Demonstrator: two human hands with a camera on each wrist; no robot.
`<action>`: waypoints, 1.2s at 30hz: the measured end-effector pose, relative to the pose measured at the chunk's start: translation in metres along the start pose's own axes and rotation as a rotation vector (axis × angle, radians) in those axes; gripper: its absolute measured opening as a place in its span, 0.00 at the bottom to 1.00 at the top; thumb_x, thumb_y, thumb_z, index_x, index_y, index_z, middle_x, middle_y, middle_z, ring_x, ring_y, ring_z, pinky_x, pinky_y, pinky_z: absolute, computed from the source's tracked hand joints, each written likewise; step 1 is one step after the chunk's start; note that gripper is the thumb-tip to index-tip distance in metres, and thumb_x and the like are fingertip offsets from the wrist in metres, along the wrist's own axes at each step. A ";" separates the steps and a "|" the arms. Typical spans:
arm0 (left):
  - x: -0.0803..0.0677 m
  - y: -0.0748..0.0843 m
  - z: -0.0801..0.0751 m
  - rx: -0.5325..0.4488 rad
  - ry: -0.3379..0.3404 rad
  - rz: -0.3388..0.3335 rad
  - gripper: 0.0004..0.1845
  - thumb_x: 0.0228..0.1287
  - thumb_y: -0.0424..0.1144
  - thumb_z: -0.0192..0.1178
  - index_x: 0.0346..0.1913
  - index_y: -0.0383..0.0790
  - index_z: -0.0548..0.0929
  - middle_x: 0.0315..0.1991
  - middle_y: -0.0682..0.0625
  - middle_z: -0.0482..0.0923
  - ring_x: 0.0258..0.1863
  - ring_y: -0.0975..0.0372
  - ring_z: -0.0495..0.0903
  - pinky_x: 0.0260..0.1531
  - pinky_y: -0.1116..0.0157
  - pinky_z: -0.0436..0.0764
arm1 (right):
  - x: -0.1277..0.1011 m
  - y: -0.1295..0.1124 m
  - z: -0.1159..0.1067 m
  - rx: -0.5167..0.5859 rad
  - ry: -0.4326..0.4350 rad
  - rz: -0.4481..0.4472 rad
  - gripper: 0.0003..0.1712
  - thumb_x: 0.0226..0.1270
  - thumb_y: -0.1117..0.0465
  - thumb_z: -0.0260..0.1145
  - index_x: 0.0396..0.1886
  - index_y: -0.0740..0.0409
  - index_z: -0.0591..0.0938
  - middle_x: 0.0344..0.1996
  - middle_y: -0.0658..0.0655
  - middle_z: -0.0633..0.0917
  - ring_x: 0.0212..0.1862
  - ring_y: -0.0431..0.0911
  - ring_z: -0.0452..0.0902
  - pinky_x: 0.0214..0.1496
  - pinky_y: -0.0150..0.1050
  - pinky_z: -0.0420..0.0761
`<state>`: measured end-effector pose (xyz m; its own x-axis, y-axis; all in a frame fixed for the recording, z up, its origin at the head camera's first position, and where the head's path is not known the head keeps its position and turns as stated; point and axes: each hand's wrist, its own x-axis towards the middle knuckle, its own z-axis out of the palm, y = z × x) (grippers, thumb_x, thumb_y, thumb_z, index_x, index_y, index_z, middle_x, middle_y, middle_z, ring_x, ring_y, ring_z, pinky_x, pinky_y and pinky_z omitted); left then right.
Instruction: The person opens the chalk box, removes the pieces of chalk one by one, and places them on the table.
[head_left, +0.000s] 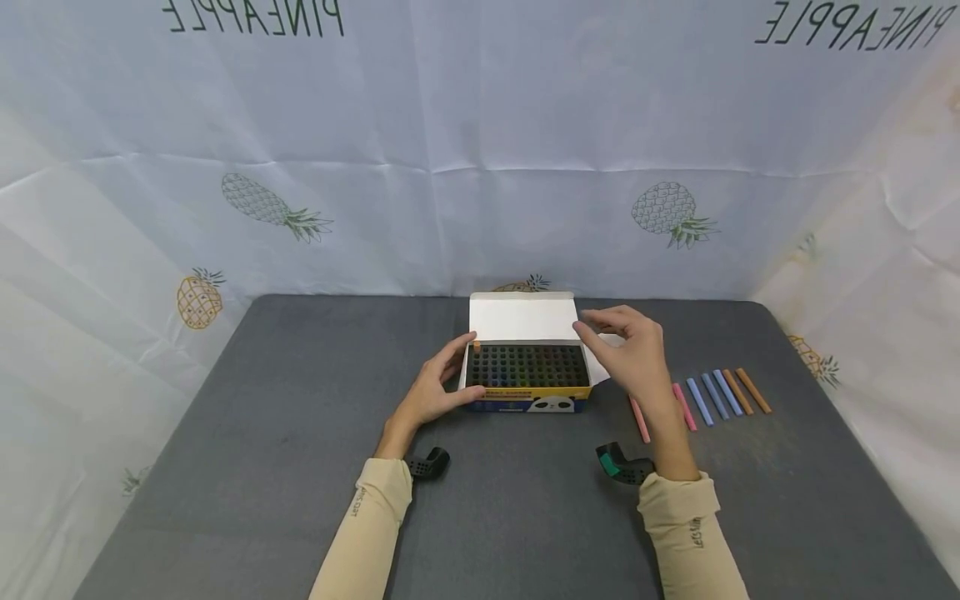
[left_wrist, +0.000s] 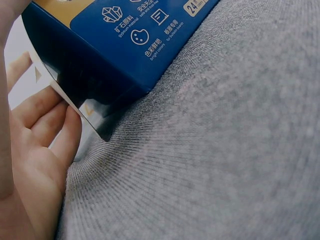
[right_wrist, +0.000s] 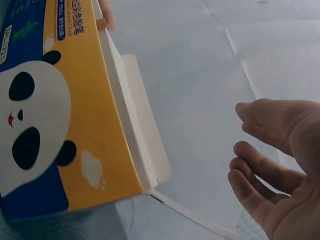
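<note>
A chalk box [head_left: 525,393], blue and yellow with a panda face, stands with its white lid [head_left: 522,317] raised. Inside is a dark insert with rows of holes [head_left: 528,367]. One orange chalk stick [head_left: 477,346] pokes up at its back left corner. My left hand [head_left: 431,385] grips the box's left end, thumb at the front edge and fingers on the side flap [left_wrist: 65,95]. My right hand [head_left: 630,354] hovers by the box's right end. Its thumb and fingers [right_wrist: 255,190] are apart with nothing between them.
Right of the box lie pink [head_left: 684,407], blue [head_left: 700,402] and orange [head_left: 753,391] chalk sticks in a loose row. Another pink stick [head_left: 640,419] lies nearer the box. The grey table [head_left: 262,467] ends against a pineapple-print cloth [head_left: 450,225].
</note>
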<state>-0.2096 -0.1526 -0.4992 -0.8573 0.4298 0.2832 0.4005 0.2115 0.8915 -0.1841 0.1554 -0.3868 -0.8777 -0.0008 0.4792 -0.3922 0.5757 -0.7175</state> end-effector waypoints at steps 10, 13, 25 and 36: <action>0.000 0.000 0.000 0.002 0.001 0.002 0.45 0.64 0.50 0.71 0.80 0.59 0.60 0.78 0.46 0.62 0.76 0.48 0.66 0.74 0.43 0.69 | 0.002 -0.007 0.023 0.059 -0.081 -0.017 0.16 0.64 0.65 0.74 0.50 0.69 0.88 0.46 0.68 0.87 0.46 0.61 0.86 0.54 0.59 0.86; -0.001 0.001 0.000 0.005 0.003 -0.002 0.45 0.64 0.52 0.71 0.80 0.59 0.60 0.79 0.46 0.62 0.77 0.48 0.66 0.74 0.43 0.69 | 0.003 -0.008 0.031 0.084 -0.117 -0.021 0.17 0.65 0.65 0.74 0.51 0.69 0.88 0.46 0.68 0.87 0.48 0.60 0.85 0.56 0.56 0.87; 0.001 -0.001 0.000 -0.006 0.009 0.007 0.45 0.63 0.39 0.72 0.80 0.56 0.61 0.75 0.44 0.67 0.74 0.49 0.69 0.73 0.44 0.70 | 0.002 -0.013 0.061 0.123 -0.176 -0.034 0.16 0.66 0.65 0.73 0.52 0.67 0.88 0.43 0.67 0.88 0.46 0.59 0.87 0.53 0.53 0.88; 0.000 0.001 -0.001 -0.002 0.014 -0.007 0.44 0.63 0.49 0.72 0.80 0.56 0.61 0.74 0.43 0.68 0.73 0.49 0.70 0.73 0.44 0.71 | 0.002 -0.021 0.091 0.082 -0.239 -0.111 0.14 0.65 0.64 0.74 0.49 0.67 0.89 0.38 0.65 0.89 0.37 0.55 0.88 0.41 0.47 0.89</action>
<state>-0.2098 -0.1531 -0.4976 -0.8643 0.4164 0.2820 0.3940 0.2122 0.8943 -0.2026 0.0689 -0.4163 -0.8644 -0.2588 0.4311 -0.5020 0.4931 -0.7105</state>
